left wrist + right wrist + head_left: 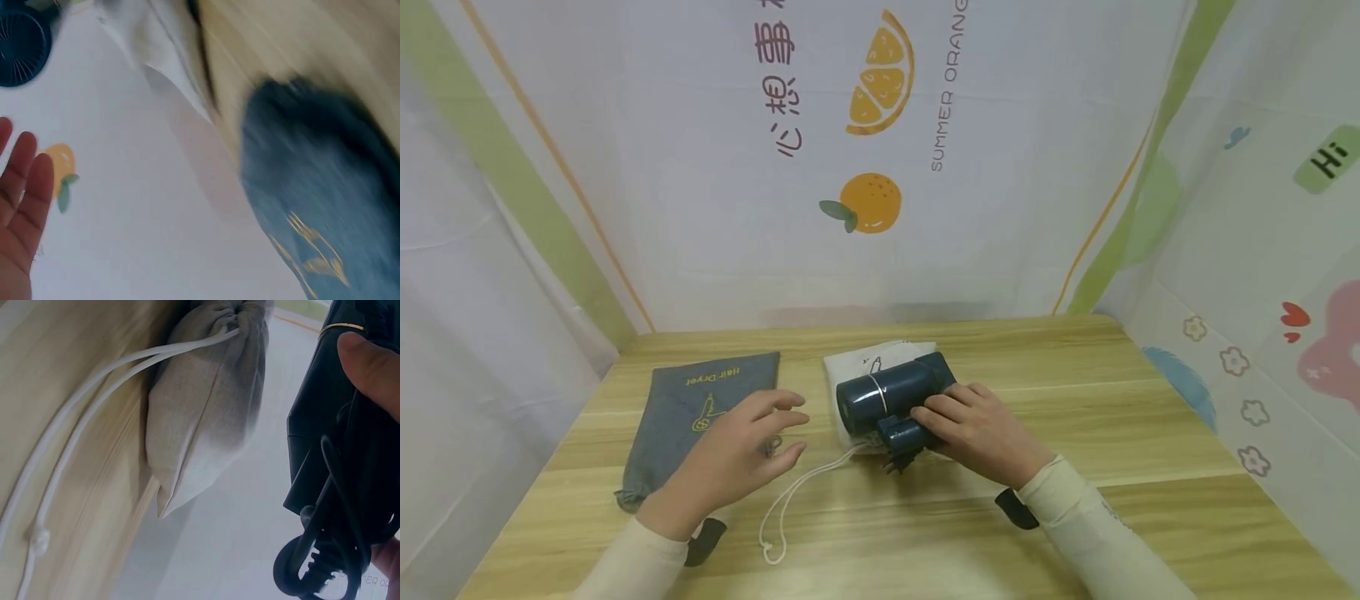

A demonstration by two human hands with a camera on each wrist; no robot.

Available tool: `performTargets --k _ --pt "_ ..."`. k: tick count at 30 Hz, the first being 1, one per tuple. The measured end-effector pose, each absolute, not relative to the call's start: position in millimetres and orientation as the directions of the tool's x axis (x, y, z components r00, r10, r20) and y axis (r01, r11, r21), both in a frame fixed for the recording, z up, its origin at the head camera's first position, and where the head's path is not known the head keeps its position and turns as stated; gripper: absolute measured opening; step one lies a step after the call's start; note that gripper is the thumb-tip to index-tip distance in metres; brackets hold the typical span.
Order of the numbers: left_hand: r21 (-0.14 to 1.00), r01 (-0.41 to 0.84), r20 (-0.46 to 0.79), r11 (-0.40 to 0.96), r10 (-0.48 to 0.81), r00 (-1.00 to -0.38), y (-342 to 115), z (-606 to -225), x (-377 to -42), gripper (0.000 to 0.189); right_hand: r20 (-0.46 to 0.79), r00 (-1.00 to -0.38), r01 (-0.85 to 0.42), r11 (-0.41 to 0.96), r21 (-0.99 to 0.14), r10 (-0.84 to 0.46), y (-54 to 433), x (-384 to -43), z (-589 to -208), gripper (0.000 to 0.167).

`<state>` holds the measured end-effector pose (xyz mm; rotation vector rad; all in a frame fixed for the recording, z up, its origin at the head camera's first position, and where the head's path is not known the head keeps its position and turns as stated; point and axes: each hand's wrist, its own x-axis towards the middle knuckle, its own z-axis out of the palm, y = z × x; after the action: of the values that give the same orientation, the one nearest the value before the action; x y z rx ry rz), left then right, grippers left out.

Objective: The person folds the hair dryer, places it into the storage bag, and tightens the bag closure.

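The fingers (943, 410) of the right hand (988, 437) curl round the dark blue hair dryer (898, 387) near its folded handle, while those of the left hand (737, 446) are spread apart in the air, holding nothing. The dryer is held over a white cloth bag (844, 367), and the right wrist view shows the two apart; its black cord (322, 569) is bunched up beside the handle. A thin metallic band circles the barrel, and the left wrist view shows a round end with radiating ribs. The bag lies near the middle of the wooden table (1037, 400), gathered at the neck, its white drawstring (187, 346) trailing toward the person. To the left, partly behind the left hand, lies a grey-blue pouch (662, 408) with yellow "Hair Dryer" lettering, upside down in the head view. Beyond the table hangs a white curtain (715, 208) printed with oranges.
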<state>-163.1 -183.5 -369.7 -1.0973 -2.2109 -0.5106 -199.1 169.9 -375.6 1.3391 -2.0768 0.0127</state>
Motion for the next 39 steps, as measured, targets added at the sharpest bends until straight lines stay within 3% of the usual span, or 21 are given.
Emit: performTargets --k 3,7,12,19,24,32,39 --pt "0.072 0.768 0.610 0.636 0.581 -0.538 -201.4 -372.6 -160.4 0.020 0.525 -0.272 -0.811 0.486 0.325 -0.806 172.2 -200.3 -376.9 0.060" --pt "0.092 0.709 0.515 0.699 0.576 -0.635 -225.9 -375.3 -155.6 0.029 0.528 -0.282 -0.813 0.491 0.312 -0.801 173.9 -200.5 -377.1 0.060" --pt "0.111 0.652 0.421 0.750 0.558 -0.714 -256.6 -381.5 -153.1 0.026 0.529 -0.287 -0.813 0.495 0.306 -0.798 174.5 -200.1 -378.2 0.060" --pt "0.214 0.520 0.108 0.827 0.509 -0.854 -290.3 -390.7 -148.7 0.028 0.524 -0.286 -0.812 0.493 0.313 -0.803 174.9 -200.5 -379.8 0.062" --pt "0.268 0.474 -0.024 0.839 0.497 -0.867 -302.1 -400.3 -145.8 0.028 0.531 -0.277 -0.811 0.491 0.318 -0.801 175.0 -201.0 -380.1 0.065" --pt "0.291 0.508 0.043 0.811 0.519 -0.853 -309.7 -405.2 -147.0 0.029 0.531 -0.275 -0.809 0.491 0.322 -0.801 174.2 -199.6 -381.1 0.065" --pt "0.399 0.434 0.002 0.808 0.473 -0.881 -311.2 -395.9 -149.0 0.030 0.533 -0.260 -0.807 0.485 0.339 -0.805 172.4 -198.6 -381.6 0.066"
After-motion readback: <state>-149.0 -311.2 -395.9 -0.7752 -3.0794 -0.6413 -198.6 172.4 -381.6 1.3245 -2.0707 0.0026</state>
